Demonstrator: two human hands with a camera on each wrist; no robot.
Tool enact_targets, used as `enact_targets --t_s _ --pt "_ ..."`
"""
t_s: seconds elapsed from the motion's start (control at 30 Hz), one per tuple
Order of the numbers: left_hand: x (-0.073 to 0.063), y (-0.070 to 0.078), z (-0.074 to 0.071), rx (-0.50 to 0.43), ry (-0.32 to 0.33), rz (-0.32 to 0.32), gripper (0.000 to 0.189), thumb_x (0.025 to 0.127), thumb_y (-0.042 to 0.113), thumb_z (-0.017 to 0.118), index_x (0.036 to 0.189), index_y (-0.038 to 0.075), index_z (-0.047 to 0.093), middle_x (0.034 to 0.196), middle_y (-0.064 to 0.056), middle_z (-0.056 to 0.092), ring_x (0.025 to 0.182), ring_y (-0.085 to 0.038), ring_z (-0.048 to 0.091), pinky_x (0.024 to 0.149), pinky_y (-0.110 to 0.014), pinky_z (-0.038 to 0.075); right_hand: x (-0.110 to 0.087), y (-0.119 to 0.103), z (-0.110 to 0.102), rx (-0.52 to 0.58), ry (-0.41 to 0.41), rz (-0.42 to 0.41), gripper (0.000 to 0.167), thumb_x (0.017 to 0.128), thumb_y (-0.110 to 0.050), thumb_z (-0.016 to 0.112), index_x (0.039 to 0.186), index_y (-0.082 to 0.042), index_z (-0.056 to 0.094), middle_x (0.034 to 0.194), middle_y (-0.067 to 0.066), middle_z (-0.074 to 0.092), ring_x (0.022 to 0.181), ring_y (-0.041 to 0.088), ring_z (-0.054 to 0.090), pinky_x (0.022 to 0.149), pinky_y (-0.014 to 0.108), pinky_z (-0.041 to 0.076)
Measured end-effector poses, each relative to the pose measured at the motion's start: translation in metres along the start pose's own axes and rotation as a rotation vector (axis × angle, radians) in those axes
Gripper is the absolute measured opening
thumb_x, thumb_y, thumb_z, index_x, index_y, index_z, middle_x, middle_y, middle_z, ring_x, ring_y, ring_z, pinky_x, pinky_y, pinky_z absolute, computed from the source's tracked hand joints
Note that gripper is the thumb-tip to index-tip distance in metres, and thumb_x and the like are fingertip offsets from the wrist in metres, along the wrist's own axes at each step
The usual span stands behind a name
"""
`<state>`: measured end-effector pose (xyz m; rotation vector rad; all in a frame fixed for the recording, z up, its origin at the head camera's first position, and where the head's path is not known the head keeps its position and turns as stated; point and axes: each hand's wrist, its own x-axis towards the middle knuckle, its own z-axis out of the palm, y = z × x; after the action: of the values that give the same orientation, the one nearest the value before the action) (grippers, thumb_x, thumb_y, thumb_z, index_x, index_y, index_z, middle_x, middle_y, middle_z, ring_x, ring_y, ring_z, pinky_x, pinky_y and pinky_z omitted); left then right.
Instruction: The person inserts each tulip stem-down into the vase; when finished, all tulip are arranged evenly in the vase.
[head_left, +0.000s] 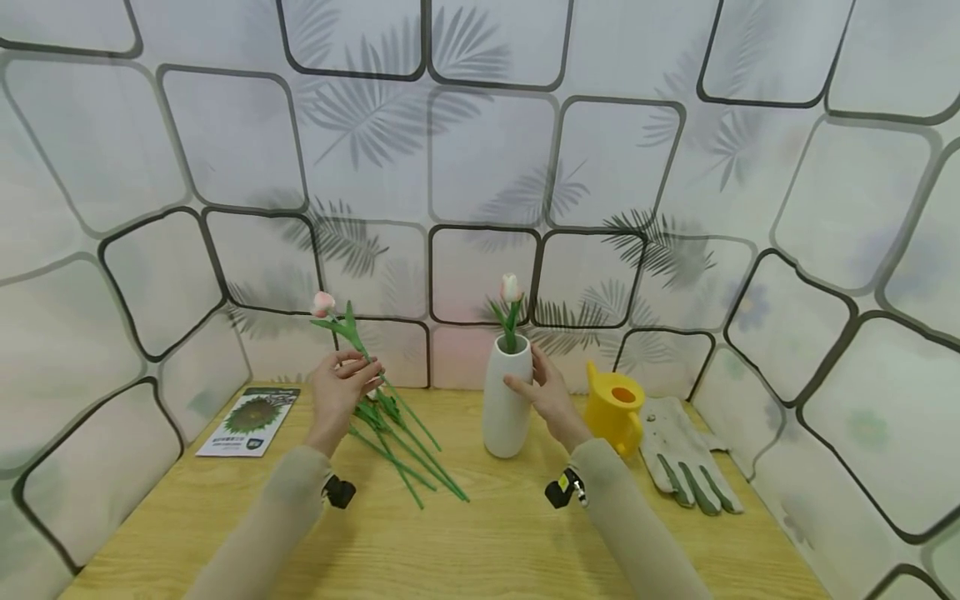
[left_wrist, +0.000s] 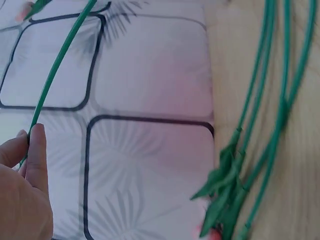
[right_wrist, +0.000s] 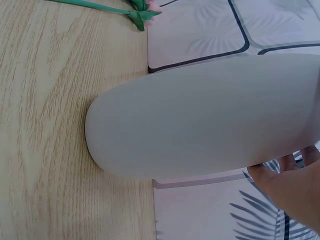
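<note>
Between thumb and fingers, my left hand (head_left: 343, 392) pinches the green stem of a pale pink artificial tulip (head_left: 324, 305), its bloom tilted up to the left. The stem (left_wrist: 57, 65) runs slanting past the fingertips in the left wrist view. Below that hand, several more tulips (head_left: 412, 454) lie in a loose bunch on the table. My right hand (head_left: 551, 396) grips the upper side of a tall white vase (head_left: 504, 412), thumb in front and fingers partly hidden behind. The vase stands upright, and one white-pink tulip (head_left: 510, 289) rises from its mouth.
Right of the vase stands a yellow watering can (head_left: 611, 408), with a grey-green pair of gardening gloves (head_left: 686, 454) beside it. A seed packet (head_left: 251, 422) with a sunflower picture lies at the left. A patterned curtain (head_left: 480, 167) borders the wooden table (head_left: 480, 550).
</note>
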<state>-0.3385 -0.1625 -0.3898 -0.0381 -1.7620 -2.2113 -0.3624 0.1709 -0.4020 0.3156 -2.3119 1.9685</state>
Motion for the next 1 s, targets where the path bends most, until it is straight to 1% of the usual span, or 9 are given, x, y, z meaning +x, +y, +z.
enact_targets --t_s 0.2,0.33,0.43,0.53,0.7,0.77,0.87,1.0 --pt "0.005 0.013 0.027 -0.118 -0.007 -0.009 0.038 0.087 -0.002 0.071 0.12 -0.01 0.054 0.086 -0.002 0.075 0.079 -0.014 0.074 0.083 -0.033 0.06 0.0 -0.001 0.0 0.0 0.005 -0.003 0.086 0.088 -0.027 0.075 0.156 -0.022 0.024 0.16 0.007 0.03 0.147 0.032 0.028 0.118 0.06 0.026" --pt "0.007 0.019 0.042 -0.187 -0.031 -0.031 0.042 0.088 -0.005 0.068 0.126 -0.013 0.053 0.082 -0.002 0.075 0.079 -0.015 0.075 0.083 -0.031 0.06 -0.001 -0.002 0.0 -0.002 0.009 0.006 0.086 0.088 -0.028 0.076 0.156 -0.023 0.024 0.16 0.007 0.031 0.147 0.032 0.028 0.118 0.06 0.026" --pt "0.007 0.023 0.052 -0.219 -0.046 -0.031 0.041 0.088 -0.007 0.066 0.126 -0.014 0.054 0.081 -0.002 0.074 0.079 -0.015 0.074 0.082 -0.03 0.06 -0.002 -0.003 0.001 -0.001 0.007 0.009 0.086 0.088 -0.028 0.075 0.157 -0.024 0.023 0.16 0.007 0.03 0.147 0.032 0.027 0.118 0.06 0.026" --pt "0.007 0.027 0.061 -0.226 -0.053 -0.016 0.034 0.087 -0.005 0.069 0.12 -0.009 0.06 0.083 -0.004 0.074 0.08 -0.016 0.075 0.081 -0.032 0.061 -0.003 -0.003 0.001 0.003 0.003 0.009 0.086 0.088 -0.027 0.075 0.157 -0.023 0.023 0.16 0.008 0.03 0.148 0.033 0.027 0.118 0.06 0.026" --pt "0.011 0.035 0.074 -0.273 -0.068 -0.005 0.021 0.084 -0.002 0.074 0.103 0.003 0.069 0.086 -0.006 0.073 0.082 -0.02 0.074 0.082 -0.036 0.061 -0.003 -0.002 0.001 0.011 -0.005 0.004 0.086 0.089 -0.027 0.074 0.157 -0.022 0.021 0.16 0.008 0.028 0.148 0.033 0.026 0.118 0.06 0.024" --pt "0.013 0.039 0.079 -0.294 -0.073 -0.008 0.019 0.085 -0.003 0.073 0.101 0.006 0.069 0.087 -0.006 0.073 0.082 -0.02 0.074 0.082 -0.037 0.061 -0.003 -0.002 0.0 0.013 -0.01 0.001 0.087 0.09 -0.027 0.074 0.158 -0.022 0.02 0.161 0.009 0.027 0.148 0.033 0.025 0.119 0.06 0.023" --pt "0.016 0.046 0.085 -0.314 -0.073 -0.007 0.02 0.086 -0.003 0.071 0.103 0.008 0.069 0.088 -0.005 0.072 0.084 -0.019 0.074 0.08 -0.035 0.061 -0.003 -0.002 0.0 0.01 -0.01 0.001 0.087 0.09 -0.028 0.074 0.158 -0.022 0.02 0.162 0.007 0.026 0.148 0.033 0.025 0.119 0.06 0.023" --pt "0.02 0.057 0.093 -0.36 -0.069 0.013 0.02 0.086 -0.003 0.071 0.105 0.004 0.069 0.087 -0.006 0.072 0.085 -0.021 0.074 0.079 -0.035 0.062 -0.003 -0.003 0.001 0.002 -0.003 0.006 0.087 0.089 -0.028 0.074 0.157 -0.022 0.021 0.162 0.005 0.026 0.148 0.032 0.026 0.119 0.059 0.024"
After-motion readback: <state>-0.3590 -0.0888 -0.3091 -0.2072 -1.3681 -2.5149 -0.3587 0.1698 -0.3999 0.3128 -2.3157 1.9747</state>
